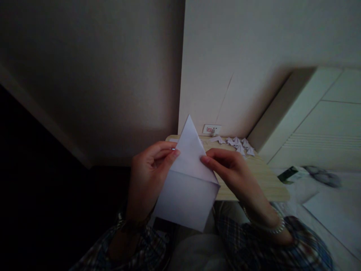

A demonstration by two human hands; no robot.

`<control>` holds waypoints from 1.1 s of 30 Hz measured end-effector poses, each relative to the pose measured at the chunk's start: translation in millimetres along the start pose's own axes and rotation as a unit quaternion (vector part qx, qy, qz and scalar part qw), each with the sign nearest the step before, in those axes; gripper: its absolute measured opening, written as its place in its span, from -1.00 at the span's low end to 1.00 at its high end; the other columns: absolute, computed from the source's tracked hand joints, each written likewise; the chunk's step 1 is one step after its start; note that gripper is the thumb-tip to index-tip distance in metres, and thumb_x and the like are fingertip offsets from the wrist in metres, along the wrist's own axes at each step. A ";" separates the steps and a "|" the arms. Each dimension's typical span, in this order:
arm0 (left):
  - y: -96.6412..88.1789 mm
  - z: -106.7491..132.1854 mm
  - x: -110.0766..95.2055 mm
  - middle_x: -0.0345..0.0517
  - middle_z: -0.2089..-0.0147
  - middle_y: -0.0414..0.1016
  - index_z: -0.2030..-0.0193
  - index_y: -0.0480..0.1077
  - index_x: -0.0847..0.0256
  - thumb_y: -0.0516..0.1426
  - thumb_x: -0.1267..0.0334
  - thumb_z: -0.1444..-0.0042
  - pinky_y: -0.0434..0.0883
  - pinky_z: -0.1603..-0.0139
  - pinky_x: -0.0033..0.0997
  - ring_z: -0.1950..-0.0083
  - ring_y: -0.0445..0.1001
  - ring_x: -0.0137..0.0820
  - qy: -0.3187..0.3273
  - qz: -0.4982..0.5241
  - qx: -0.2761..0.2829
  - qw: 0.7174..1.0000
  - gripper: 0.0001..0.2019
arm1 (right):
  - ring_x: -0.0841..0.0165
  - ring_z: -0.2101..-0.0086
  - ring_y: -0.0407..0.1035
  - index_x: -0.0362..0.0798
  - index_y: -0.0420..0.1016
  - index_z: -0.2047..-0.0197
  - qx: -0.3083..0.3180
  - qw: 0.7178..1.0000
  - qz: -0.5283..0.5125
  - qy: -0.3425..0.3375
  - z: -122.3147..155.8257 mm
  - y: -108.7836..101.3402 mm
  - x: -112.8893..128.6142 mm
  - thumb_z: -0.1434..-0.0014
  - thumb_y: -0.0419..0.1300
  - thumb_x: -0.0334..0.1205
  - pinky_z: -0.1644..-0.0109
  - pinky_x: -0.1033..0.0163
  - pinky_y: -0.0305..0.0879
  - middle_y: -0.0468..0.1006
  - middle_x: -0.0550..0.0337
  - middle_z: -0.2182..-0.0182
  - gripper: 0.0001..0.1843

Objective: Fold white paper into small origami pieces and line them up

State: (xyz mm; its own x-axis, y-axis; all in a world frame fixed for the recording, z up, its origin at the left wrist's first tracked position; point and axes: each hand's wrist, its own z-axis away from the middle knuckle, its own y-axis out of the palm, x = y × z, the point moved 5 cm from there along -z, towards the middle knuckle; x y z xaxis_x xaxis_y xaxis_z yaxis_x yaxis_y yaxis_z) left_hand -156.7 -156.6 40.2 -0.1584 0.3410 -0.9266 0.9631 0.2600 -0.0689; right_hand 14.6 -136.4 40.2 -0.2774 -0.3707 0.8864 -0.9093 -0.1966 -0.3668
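While the head camera looked down in dim light, a person held a white sheet of paper (187,188) up in front of them, above their lap and just before a small wooden table (262,180). Its top was folded into a point, with a square flap below. The left hand (148,175) pinched the paper's left slanted edge, thumb and fingers closed on it. The right hand (229,169) pinched the right slanted edge in the same way. Both wrists wore bracelets, and checked sleeves showed below.

At the back of the table lay a row of small folded paper pieces (239,145), near a wall socket (212,129). A larger loose sheet (332,214) lay on the floor to the right.

With the paper held in the air and nothing firm beneath it, a crease could probably run crooked, and uneven pinching might pull the point off centre.
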 end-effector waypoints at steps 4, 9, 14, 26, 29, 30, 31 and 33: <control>-0.4 0.0 1.3 -0.21 0.37 0.62 0.33 0.51 0.17 0.21 0.22 -0.05 0.45 0.39 -0.54 0.36 0.56 -0.40 0.002 0.003 0.001 1.000 -0.90 | 0.48 0.53 0.13 -0.08 0.38 0.55 -0.002 1.000 -0.010 0.000 -0.5 0.9 -0.2 -0.15 0.15 -0.13 0.52 0.35 0.00 0.28 0.31 0.59 -0.71; 0.0 0.2 1.5 -0.21 0.37 0.62 0.34 0.50 0.17 0.21 0.23 -0.04 0.45 0.40 -0.55 0.36 0.56 -0.40 -0.006 0.001 0.001 1.000 -0.91 | 0.48 0.53 0.13 -0.08 0.37 0.54 -0.004 1.000 -0.005 0.005 -0.9 1.7 -0.1 -0.15 0.15 -0.13 0.53 0.35 0.00 0.28 0.30 0.59 -0.72; 0.6 0.5 0.8 -0.20 0.38 0.62 0.34 0.51 0.16 0.20 0.22 -0.04 0.45 0.42 -0.53 0.38 0.56 -0.39 -0.007 0.001 0.001 1.000 -0.90 | 0.48 0.53 0.13 -0.08 0.37 0.53 -0.012 1.000 0.013 0.003 -0.2 0.7 -0.1 -0.17 0.13 -0.13 0.53 0.35 0.01 0.28 0.30 0.58 -0.71; -2.4 0.1 2.8 -0.23 0.35 0.63 0.34 0.51 0.16 0.22 0.23 -0.04 0.48 0.32 -0.54 0.32 0.58 -0.39 0.011 0.004 -0.024 1.000 -0.92 | 0.46 0.49 0.23 -0.07 0.48 0.36 0.020 0.997 0.069 -0.036 5.5 4.1 2.3 -0.25 0.06 -0.11 0.48 0.35 0.09 0.44 0.26 0.50 -0.72; -4.4 -0.4 2.7 -0.21 0.34 0.63 0.34 0.50 0.17 0.21 0.23 -0.04 0.48 0.31 -0.52 0.31 0.58 -0.37 0.010 -0.008 -0.032 0.999 -0.91 | 0.45 0.48 0.28 -0.07 0.49 0.37 0.023 0.996 0.075 -0.032 7.9 2.4 -0.4 -0.24 0.09 -0.13 0.46 0.35 0.12 0.47 0.25 0.49 -0.74; -5.1 -0.5 2.7 -0.21 0.34 0.63 0.33 0.50 0.17 0.22 0.22 -0.04 0.48 0.31 -0.51 0.31 0.58 -0.37 0.010 -0.010 -0.035 0.999 -0.91 | 0.45 0.48 0.28 -0.07 0.48 0.39 0.023 0.997 0.073 -0.028 8.7 1.6 -1.5 -0.23 0.10 -0.13 0.45 0.35 0.12 0.47 0.26 0.50 -0.75; -5.4 -0.7 2.7 -0.21 0.34 0.63 0.33 0.50 0.16 0.21 0.22 -0.04 0.48 0.31 -0.51 0.31 0.58 -0.37 0.010 -0.012 -0.037 0.999 -0.91 | 0.45 0.48 0.29 -0.07 0.48 0.41 0.022 0.997 0.071 -0.024 9.4 0.7 -2.6 -0.22 0.12 -0.14 0.44 0.35 0.13 0.47 0.26 0.51 -0.75; -5.7 -1.0 2.9 -0.20 0.34 0.63 0.33 0.50 0.17 0.21 0.22 -0.04 0.48 0.32 -0.50 0.31 0.58 -0.37 0.010 -0.017 -0.037 0.999 -0.91 | 0.45 0.48 0.29 -0.08 0.47 0.44 0.018 0.998 0.064 -0.017 10.6 -1.0 -3.9 -0.20 0.14 -0.14 0.44 0.35 0.15 0.45 0.27 0.52 -0.75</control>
State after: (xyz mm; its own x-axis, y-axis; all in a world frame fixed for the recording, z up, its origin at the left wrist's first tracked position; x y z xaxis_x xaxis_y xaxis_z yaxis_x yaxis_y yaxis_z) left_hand -162.9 -156.2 38.3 -0.1956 0.3490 -0.9165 0.9384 0.3379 -0.0716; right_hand 19.8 -144.3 34.1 -0.3792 -0.4262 0.8213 -0.8548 -0.1785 -0.4873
